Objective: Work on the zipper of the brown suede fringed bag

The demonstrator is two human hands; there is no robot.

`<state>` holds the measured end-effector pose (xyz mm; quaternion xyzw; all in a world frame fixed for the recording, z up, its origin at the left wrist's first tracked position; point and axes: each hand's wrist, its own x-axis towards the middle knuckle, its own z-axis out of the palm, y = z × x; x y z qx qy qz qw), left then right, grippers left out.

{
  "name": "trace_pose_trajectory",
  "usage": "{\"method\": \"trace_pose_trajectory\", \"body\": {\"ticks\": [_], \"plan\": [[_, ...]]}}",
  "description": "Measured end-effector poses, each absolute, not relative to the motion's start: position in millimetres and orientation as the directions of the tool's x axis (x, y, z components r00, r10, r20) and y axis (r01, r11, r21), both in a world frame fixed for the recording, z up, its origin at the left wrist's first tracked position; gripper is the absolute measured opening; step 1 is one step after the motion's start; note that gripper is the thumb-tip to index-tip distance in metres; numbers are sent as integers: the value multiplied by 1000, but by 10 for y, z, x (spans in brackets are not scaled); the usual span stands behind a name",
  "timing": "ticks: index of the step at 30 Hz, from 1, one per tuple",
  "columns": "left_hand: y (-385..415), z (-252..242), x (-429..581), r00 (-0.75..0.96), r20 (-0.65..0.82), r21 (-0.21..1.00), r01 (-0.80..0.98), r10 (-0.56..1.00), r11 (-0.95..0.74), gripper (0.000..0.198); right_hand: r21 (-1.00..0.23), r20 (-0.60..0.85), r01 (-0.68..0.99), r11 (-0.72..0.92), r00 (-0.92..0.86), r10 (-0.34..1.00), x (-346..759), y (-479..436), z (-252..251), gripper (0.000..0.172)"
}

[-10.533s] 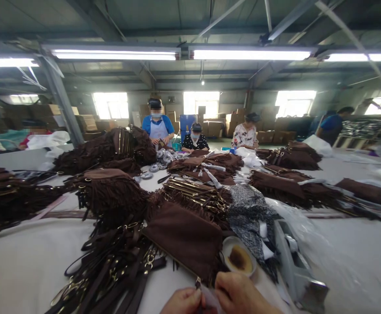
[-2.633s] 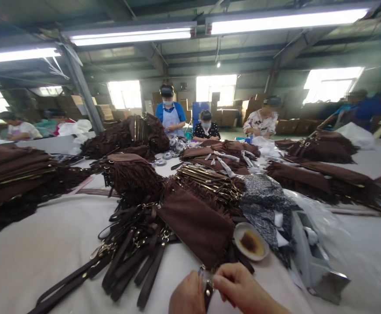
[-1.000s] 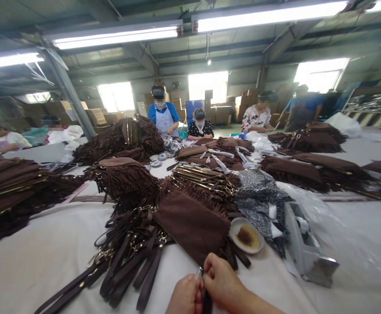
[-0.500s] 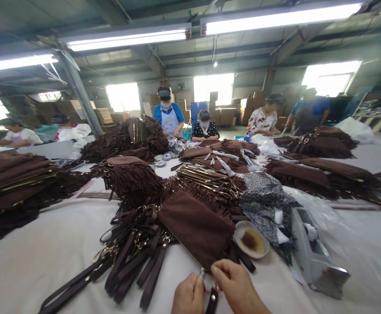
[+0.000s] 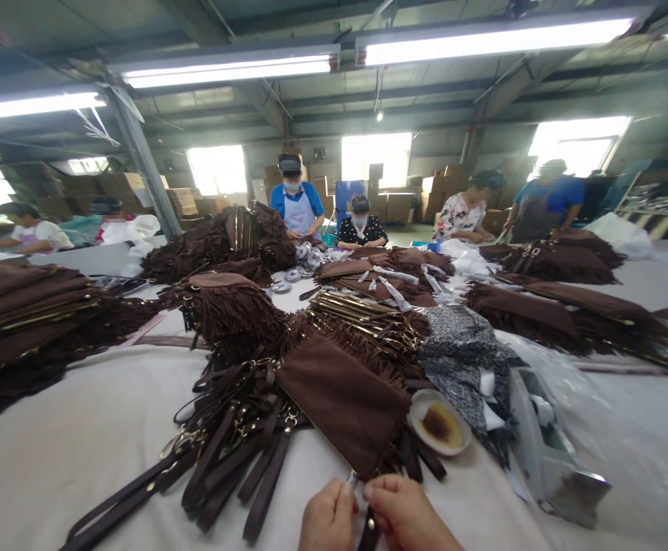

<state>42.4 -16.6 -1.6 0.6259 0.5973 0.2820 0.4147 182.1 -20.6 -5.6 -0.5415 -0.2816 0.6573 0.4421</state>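
A brown fringed pouch (image 5: 345, 402) lies flat in front of me, its near corner at my fingertips. My left hand (image 5: 329, 516) is closed in a pinch on a small metal piece at that corner. Beside it my right hand (image 5: 405, 511) pinches the top end of a dark brown wrist strap (image 5: 369, 529), which hangs below the fingers. The two hands nearly touch, and the fingers hide the strap's clasp. Left of the pouch lies a heap of brown straps (image 5: 224, 451) with gold clasps.
A white dish (image 5: 440, 422) with brown residue sits right of the pouch. Beyond it are a grey tape dispenser (image 5: 557, 451) and black-and-white cloth (image 5: 465, 360). Piles of fringed pouches (image 5: 29, 321) cover much of the table. Several people work across and along it.
My right hand has moved slightly left and down, closer to my left hand, bringing the strap's top end to the pouch corner. The strap now shows less.
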Motion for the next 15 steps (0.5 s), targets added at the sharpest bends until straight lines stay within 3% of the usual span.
{"method": "trace_pose_trajectory", "body": {"ticks": [3,9,12,15], "plan": [[-179,-1,424,127,-138,864,500,982,56,37,-859,-453,-293,-420,52,890,1803,-210,-138,22],[-207,-63,502,118,-247,922,334,962,196,42,-928,-370,-14,-372,141,918,1803,-201,-45,17],[-213,-131,535,148,-333,924,250,931,290,46,-923,-384,-27,-384,144,912,1764,-191,-26,16],[-229,-178,532,159,-312,923,283,937,259,43,-914,-401,-108,-390,103,910,1717,-180,-83,15]]}}
